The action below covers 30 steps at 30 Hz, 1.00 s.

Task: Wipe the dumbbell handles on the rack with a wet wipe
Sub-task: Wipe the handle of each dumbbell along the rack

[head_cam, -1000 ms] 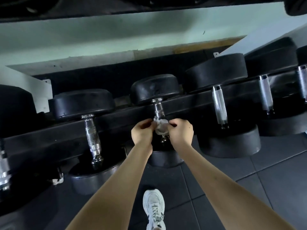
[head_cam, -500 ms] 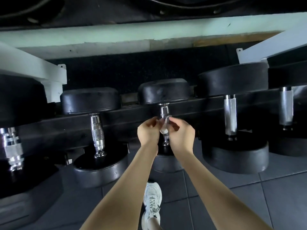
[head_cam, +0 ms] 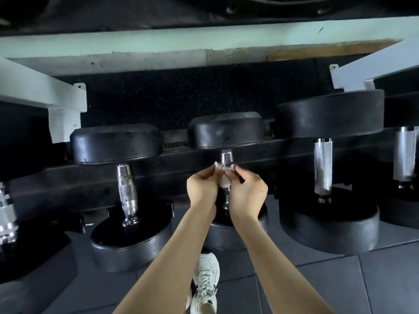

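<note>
Single head-worn wide-angle view, facing forward and steeply down, close above the dumbbell rack (head_cam: 68,177), floor (head_cam: 385,282) below

open gaps between handles (head_cam: 127,191), heads (head_cam: 226,130) capping ends

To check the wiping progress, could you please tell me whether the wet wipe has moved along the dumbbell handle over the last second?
Yes. The wet wipe has slid up the handle, toward the dumbbell's far head.

white sneaker (head_cam: 205,282) (laced) | grey floor tiles (head_cam: 385,279) | pale green wall (head_cam: 204,39)
</note>
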{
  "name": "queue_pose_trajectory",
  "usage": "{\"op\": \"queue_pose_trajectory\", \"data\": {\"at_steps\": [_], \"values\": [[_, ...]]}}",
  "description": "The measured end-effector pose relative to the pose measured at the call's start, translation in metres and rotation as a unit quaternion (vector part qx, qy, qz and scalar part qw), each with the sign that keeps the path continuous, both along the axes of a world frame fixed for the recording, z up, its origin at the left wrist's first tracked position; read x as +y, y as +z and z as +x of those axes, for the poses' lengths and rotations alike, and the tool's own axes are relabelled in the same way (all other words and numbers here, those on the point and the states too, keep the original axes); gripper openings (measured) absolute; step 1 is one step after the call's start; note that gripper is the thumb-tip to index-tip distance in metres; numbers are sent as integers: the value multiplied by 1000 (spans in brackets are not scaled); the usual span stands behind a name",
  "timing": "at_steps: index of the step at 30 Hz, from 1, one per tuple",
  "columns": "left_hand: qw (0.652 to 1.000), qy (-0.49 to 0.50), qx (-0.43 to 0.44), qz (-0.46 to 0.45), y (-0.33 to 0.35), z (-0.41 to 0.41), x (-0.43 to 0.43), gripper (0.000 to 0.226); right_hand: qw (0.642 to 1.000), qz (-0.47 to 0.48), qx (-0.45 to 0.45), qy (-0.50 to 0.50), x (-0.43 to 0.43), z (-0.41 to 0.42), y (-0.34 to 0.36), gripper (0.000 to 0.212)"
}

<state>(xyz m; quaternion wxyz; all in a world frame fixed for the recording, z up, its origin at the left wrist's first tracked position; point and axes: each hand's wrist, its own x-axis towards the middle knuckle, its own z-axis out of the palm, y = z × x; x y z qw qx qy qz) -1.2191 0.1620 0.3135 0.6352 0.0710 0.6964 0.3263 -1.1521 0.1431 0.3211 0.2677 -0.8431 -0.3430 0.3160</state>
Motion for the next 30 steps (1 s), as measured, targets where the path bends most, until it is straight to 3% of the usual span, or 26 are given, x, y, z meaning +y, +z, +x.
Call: {"op": "queue_pose_trajectory", "data": {"at_steps": [4,8,14,19,24,28,30], "values": [[999,23,8,47,6,4,24,12,999,25,34,-11,29,-1,4,14],[997,-47,0,60,2,-2,20,31,998,9,53,25,25,6,8,21],[974,-199,-1,104,-4,-21,17,13,988,-57,94,108,12,30,5,35],[947,-299,23,115,1,-31,24,8,976,-125,40,172,13,40,4,51],[918,-383,85,60,-4,-32,16,20,948,-225,-54,220,8,40,17,37],[863,-481,152,23,-1,-30,1,39,929,-281,-86,223,-7,31,24,39],[867,-473,157,15,7,-29,-2,38,931,-283,-90,210,-8,29,26,32]]}}
